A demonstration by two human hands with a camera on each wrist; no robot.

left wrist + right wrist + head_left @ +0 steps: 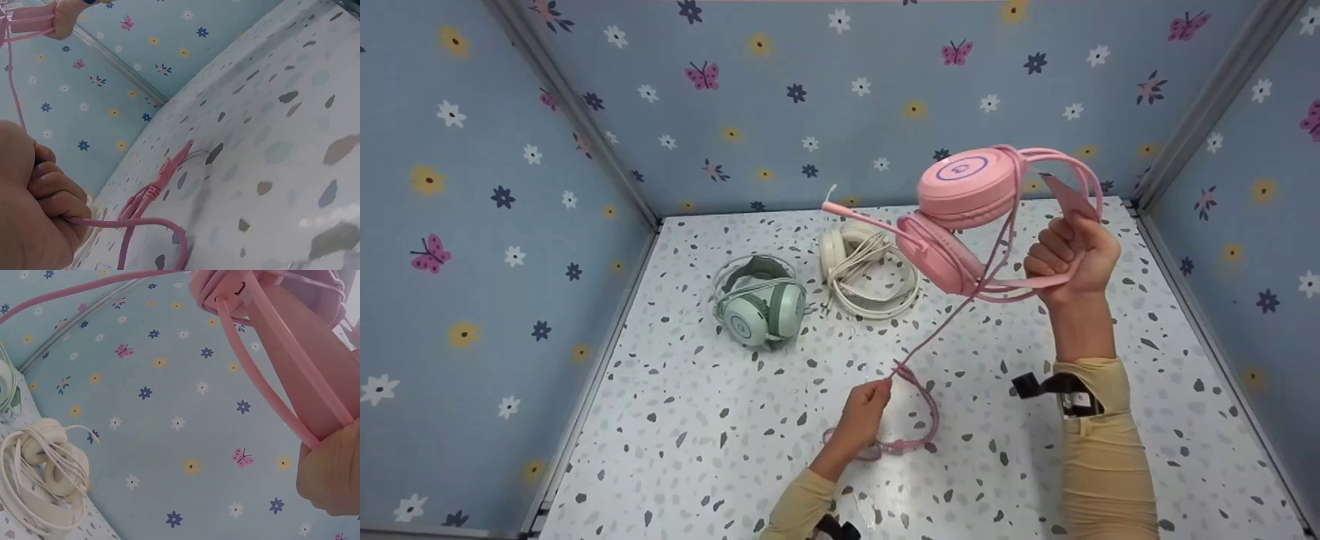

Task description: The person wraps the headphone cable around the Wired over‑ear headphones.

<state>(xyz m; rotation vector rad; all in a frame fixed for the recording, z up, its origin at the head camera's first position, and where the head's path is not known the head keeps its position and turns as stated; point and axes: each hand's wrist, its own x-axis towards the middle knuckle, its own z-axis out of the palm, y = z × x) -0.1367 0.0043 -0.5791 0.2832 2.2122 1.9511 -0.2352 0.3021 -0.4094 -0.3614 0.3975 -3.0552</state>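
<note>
My right hand [1072,255] grips the pink headset [967,187] by its headband and holds it up above the table, ear cups toward the left. A microphone boom sticks out from the lower cup. The pink cable [934,336] wraps around the cups and runs down to my left hand [864,409], whose curled fingers hold it low over the table. Past that hand the cable loops onto the tabletop, where its pink plugs [163,177] show in the left wrist view. In the right wrist view my fingers wrap the headband [292,354] at the right edge.
A green headset [761,304] lies on the left part of the speckled white table [697,450]. Beside it, farther back, lies a cream headset [866,270] with its cable bundled around it. Flower-patterned blue panels [825,112] enclose the table at the back and sides.
</note>
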